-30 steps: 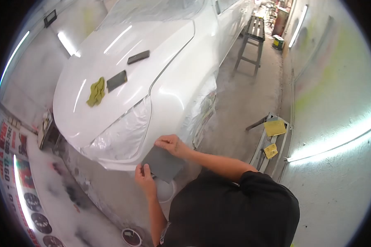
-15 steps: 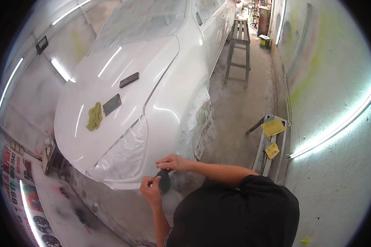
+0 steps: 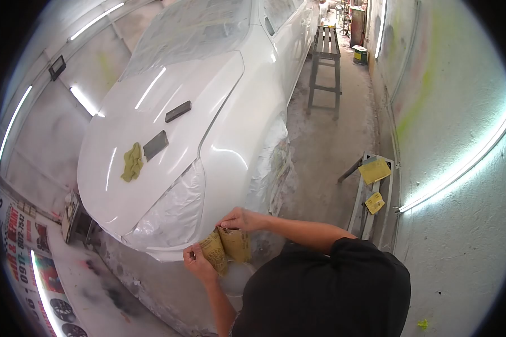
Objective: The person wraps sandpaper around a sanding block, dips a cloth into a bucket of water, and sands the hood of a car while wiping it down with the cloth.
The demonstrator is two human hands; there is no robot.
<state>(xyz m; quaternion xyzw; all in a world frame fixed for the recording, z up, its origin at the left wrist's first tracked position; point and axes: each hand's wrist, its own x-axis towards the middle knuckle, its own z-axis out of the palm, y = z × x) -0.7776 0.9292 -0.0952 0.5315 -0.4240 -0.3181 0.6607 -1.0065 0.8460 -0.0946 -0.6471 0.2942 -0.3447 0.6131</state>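
Observation:
Both my hands hold a sheet of sandpaper (image 3: 237,246) in front of the car's front corner. Its yellow-brown, printed backing faces up, in two panels with a dark line between them; whether it is folded or torn there I cannot tell. My left hand (image 3: 199,263) pinches the left panel at its edge. Fingers of my right hand (image 3: 237,219) are closed on the top edge. The white car (image 3: 225,140) stands close beyond them, with wrinkled masking film (image 3: 171,210) over its headlight.
On the hood lie a greenish cloth (image 3: 132,162), a flat grey pad (image 3: 156,145) and a dark block (image 3: 178,111). To the right, a metal stand (image 3: 356,210) carries yellow sheets (image 3: 374,170). A slatted bench (image 3: 326,53) stands farther back, beside the wall (image 3: 455,224).
The sandpaper has turned from its dark face to its yellow-brown printed backing and is spread into two panels. My left hand has moved slightly left, my right slightly up and right.

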